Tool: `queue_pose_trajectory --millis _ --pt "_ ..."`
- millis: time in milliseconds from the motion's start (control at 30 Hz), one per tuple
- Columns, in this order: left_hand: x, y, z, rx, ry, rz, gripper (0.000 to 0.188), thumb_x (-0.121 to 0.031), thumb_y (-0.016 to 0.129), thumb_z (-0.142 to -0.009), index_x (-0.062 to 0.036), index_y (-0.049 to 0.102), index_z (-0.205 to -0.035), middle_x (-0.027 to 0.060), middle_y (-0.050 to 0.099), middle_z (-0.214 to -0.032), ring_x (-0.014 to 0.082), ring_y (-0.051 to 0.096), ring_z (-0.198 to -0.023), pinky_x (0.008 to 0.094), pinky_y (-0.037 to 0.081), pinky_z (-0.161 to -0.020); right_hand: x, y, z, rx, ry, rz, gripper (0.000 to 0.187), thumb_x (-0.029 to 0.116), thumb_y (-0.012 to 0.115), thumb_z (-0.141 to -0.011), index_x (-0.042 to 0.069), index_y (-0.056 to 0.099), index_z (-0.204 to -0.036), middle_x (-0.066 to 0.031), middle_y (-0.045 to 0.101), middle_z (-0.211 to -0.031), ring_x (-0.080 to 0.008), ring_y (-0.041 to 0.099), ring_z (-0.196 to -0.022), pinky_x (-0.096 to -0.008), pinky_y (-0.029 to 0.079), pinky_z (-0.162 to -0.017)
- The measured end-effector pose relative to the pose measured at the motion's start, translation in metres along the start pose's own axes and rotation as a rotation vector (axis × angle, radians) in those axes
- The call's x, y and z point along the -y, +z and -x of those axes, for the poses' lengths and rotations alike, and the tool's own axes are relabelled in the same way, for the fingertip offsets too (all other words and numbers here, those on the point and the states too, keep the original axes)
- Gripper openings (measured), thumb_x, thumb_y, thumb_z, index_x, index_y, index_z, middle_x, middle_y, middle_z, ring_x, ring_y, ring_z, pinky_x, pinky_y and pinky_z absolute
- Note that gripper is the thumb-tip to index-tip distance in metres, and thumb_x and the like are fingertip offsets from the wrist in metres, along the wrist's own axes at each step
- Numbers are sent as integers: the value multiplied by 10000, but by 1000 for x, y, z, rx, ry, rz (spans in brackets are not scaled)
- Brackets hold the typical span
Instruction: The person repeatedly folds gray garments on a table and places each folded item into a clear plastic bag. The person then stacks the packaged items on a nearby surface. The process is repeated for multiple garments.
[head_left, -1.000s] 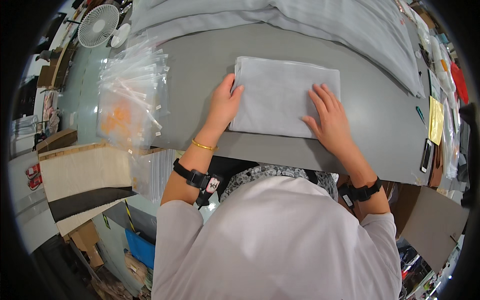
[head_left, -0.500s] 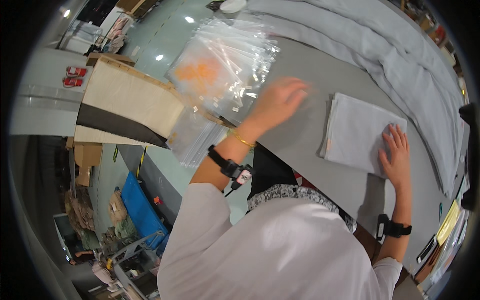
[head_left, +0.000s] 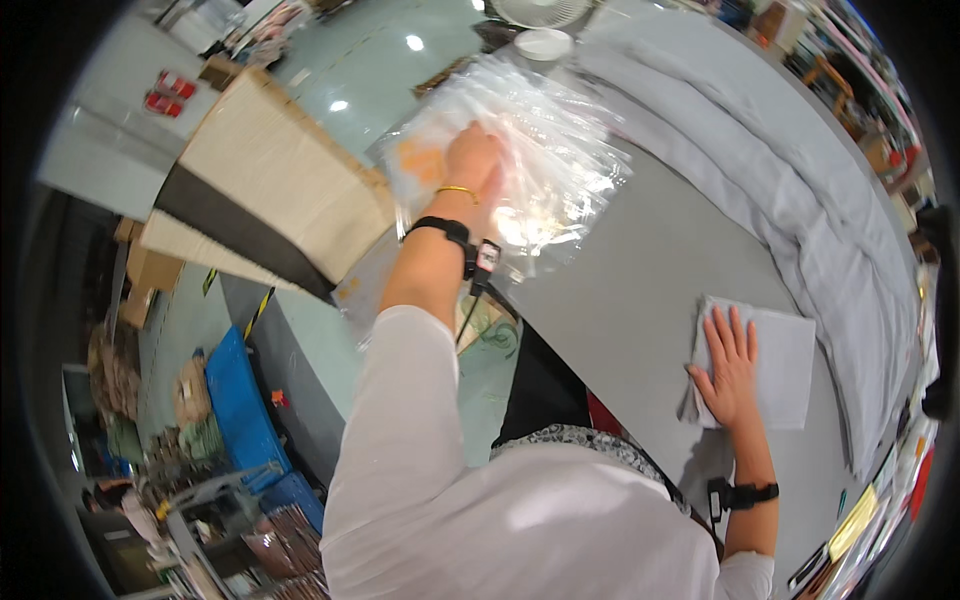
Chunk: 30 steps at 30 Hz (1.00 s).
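Note:
My left hand [head_left: 474, 163] is over a fanned stack of clear plastic bags [head_left: 545, 185] at the table's far left, touching or just above them. Motion blurs its fingers, so their grip cannot be made out. Orange printing shows through the bags beside the hand. On the right, my right hand [head_left: 733, 375] lies flat, fingers spread, on a folded light-grey cloth [head_left: 785, 365]. The cloth makes a neat, roughly square pad, its left edge slightly rumpled.
A long heap of grey fabric [head_left: 720, 150] runs along the table's far and right side. Left of the grey table [head_left: 610, 290] stands a pale board with a dark band [head_left: 270, 180]. A yellow sheet [head_left: 853, 522] lies at the lower right, and a white round fan [head_left: 540, 10] stands beyond.
My left hand has moved away, left and forward, from over the table to the bags. My right hand has shifted from the cloth's right part to its left part.

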<state>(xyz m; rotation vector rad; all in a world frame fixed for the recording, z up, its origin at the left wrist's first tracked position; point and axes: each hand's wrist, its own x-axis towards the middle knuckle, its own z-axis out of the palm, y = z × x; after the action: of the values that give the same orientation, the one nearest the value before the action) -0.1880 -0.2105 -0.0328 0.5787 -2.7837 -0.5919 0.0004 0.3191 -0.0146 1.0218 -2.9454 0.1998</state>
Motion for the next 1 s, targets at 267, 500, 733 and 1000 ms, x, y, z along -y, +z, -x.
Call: queue_pose_trajectory --millis 267,500,733,1000 --pt "-85 -96 93 -10 484 415 242 -176 665 -891 -115 737 -1114 96 756 -1048 306 714 -929 445 547 -835 16 -79 -41 -459 -252 84 378 9 740 -851 31 638 -1214 -123 596 -1443 -379 483 -1418 -570 320 -1209" --pt "-131 -158 254 205 796 390 119 -219 703 -884 -127 775 -908 35 641 -893 255 668 -857 397 525 -696 130 -128 -106 -322 -441 -106 287 18 800 -799 56 597 -999 -127 682 -885 -309 670 -835 -431 528 -718" --pt "-101 -182 316 240 727 397 120 -196 686 -896 -114 772 -881 6 624 -881 223 662 -823 390 499 -675 131 -105 -49 -399 -621 -276 215 4 754 -832 59 589 -958 -131 582 -687 -324 555 -575 -409 405 -507" --pt "-86 -206 339 178 846 -8 113 -231 693 -918 -130 743 -912 -3 631 -959 230 640 -976 412 512 -722 60 -110 61 -243 -317 -408 127 -6 706 -861 7 580 -850 -165 553 -689 -359 512 -583 -424 402 -542"
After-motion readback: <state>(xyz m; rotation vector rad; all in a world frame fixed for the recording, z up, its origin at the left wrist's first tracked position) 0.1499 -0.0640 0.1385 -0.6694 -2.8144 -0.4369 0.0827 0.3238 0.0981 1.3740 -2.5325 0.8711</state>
